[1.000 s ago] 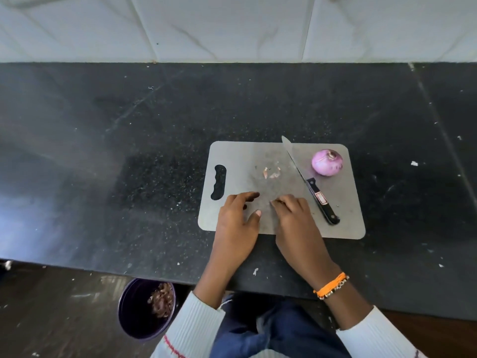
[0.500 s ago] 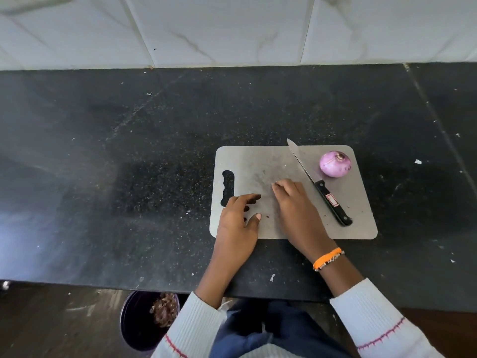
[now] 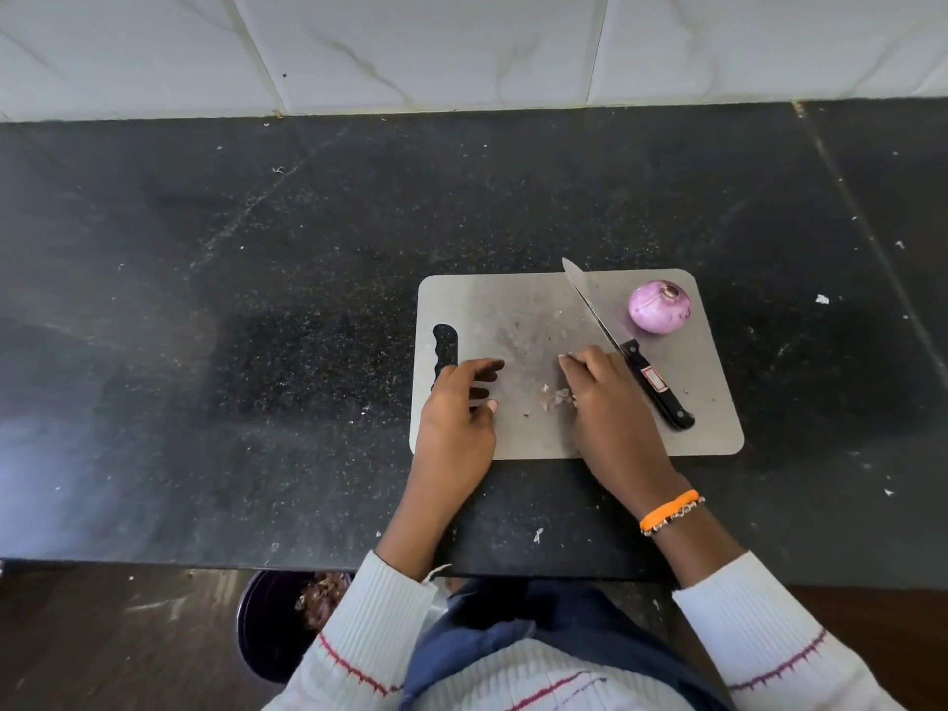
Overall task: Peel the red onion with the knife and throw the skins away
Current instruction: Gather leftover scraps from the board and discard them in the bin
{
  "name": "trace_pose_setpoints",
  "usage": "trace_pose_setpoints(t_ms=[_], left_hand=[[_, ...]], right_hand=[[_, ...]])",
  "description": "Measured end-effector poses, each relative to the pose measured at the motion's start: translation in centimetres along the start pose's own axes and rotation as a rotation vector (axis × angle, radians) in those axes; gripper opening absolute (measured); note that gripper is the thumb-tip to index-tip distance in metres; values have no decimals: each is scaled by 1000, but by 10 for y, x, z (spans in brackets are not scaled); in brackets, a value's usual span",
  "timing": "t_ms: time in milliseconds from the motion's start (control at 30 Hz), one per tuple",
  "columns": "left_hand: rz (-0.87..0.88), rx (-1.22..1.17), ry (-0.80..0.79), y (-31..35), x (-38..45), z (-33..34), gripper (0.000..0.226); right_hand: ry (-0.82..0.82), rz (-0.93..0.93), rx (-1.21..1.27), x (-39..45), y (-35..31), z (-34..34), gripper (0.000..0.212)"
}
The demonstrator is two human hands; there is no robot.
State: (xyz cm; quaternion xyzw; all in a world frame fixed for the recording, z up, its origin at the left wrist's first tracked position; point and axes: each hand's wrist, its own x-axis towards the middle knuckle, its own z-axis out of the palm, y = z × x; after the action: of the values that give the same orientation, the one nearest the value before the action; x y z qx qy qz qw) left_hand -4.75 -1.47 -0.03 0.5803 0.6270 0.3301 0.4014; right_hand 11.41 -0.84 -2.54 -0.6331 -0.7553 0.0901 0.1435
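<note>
**On the cutting board: gathering onion skins**

On the grey cutting board (image 3: pixel 538 300), the right hand (image 3: pixel 610 402), fingers extended, sweeps skin scraps (image 3: pixel 556 396) together; the left hand (image 3: pixel 456 418), loosely open, steadies the board. The peeled red onion (image 3: pixel 660 306) and knife (image 3: pixel 631 351) lie set aside, clear of the sweeping.

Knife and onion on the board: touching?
Apart. The head view shows bare board between the knife and the peeled onion, which sits beyond the blade, to its right.

One onion (image 3: pixel 659 306), one knife (image 3: pixel 627 344), one board (image 3: pixel 513 310), two hands (image 3: pixel 454 420).
</note>
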Motion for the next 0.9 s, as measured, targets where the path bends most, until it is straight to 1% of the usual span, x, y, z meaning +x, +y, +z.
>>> trace_pose_setpoints(t_ms=[100,167,200,267,333,400,467,567,633,667,700,767,833,900], left_hand=[[-10,-41,39,-2,2,-3,43],[-23,-53,60,-2,3,-6,42],[-32,-58,69,-3,2,-7,42],[-53,-68,89,-3,0,-10,43],[-82,-64,103,-3,-1,-14,42],[-113,-34,121,-5,-3,-17,39],[-148,-20,147,-7,-6,-20,38],[-208,-16,180,-7,-9,-24,39],[-219,-15,188,-5,-9,-24,41],[-216,-16,192,-5,-10,-24,41],[-210,-20,199,-5,-10,-24,41],[-197,-16,206,-6,-9,-23,40],[-182,-8,203,-6,-10,-23,38],[-139,14,184,-6,-13,-18,37]], right_hand=[[-2,-51,-2,-16,-5,-1,33],[26,-59,81,-15,-5,-6,27],[49,-61,125,-12,-5,-8,29],[71,-98,135,-3,-10,-7,34],[57,-215,97,2,-17,1,37],[46,-308,100,1,-18,11,34],[77,-265,162,-2,-11,7,31],[117,-182,246,-3,-6,-6,41],[98,-235,229,1,-18,-6,36],[83,-284,201,1,-26,-2,31],[67,-336,174,-1,-32,4,31],[27,-418,132,-10,-37,15,39],[15,-399,125,-16,-27,15,41],[59,-321,121,-18,-11,5,35]])
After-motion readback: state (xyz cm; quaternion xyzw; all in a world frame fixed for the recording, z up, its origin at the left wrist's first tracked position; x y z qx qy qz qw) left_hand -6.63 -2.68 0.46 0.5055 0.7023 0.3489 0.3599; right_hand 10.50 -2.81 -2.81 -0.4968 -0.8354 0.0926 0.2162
